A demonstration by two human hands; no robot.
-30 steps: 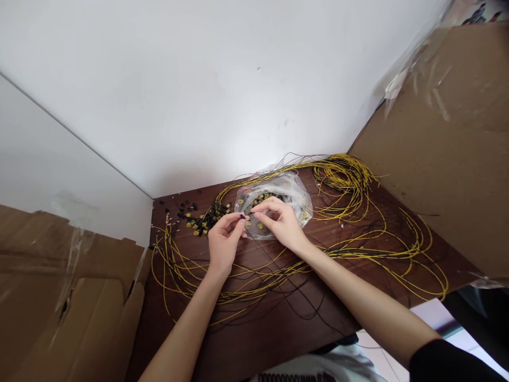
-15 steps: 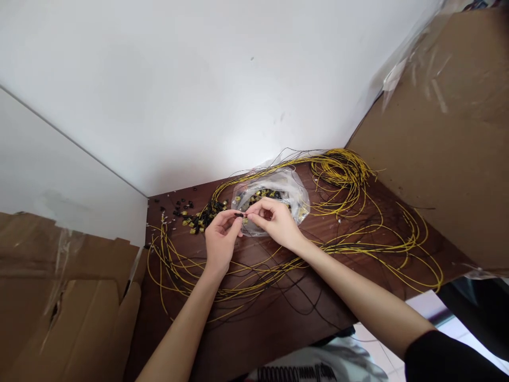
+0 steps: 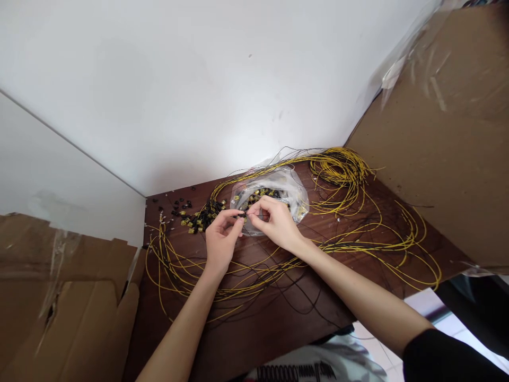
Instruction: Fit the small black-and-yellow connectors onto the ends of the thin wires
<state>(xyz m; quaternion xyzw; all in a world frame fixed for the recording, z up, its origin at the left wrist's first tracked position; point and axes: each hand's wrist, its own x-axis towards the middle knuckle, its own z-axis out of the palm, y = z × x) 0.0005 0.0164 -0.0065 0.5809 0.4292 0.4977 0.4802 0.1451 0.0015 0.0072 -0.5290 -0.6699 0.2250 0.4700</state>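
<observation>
Between thumb and fingertips, my left hand (image 3: 223, 239) pinches a small black part (image 3: 242, 215). My right hand (image 3: 274, 220) is just to its right, its thumb and forefinger pinched on a thin black wire that runs to the black part. Behind the hands lies a clear plastic bag (image 3: 296, 193) with small yellow and black pieces (image 3: 260, 195) in it. Left of the bag is a heap of black and yellow connectors (image 3: 204, 217) on the ends of a wire bundle.
A coil of yellow and black wires (image 3: 342, 170) lies at the back right of the brown table (image 3: 254, 339). Loose long wires (image 3: 358, 246) cross under both forearms. Cardboard (image 3: 83, 318) stands at the left, a big carton (image 3: 449, 143) at the right, a white wall (image 3: 199, 95) behind.
My right fingertips have moved slightly away from the left ones, and more of the black part and thin wire shows between them. The view has shifted a little.
</observation>
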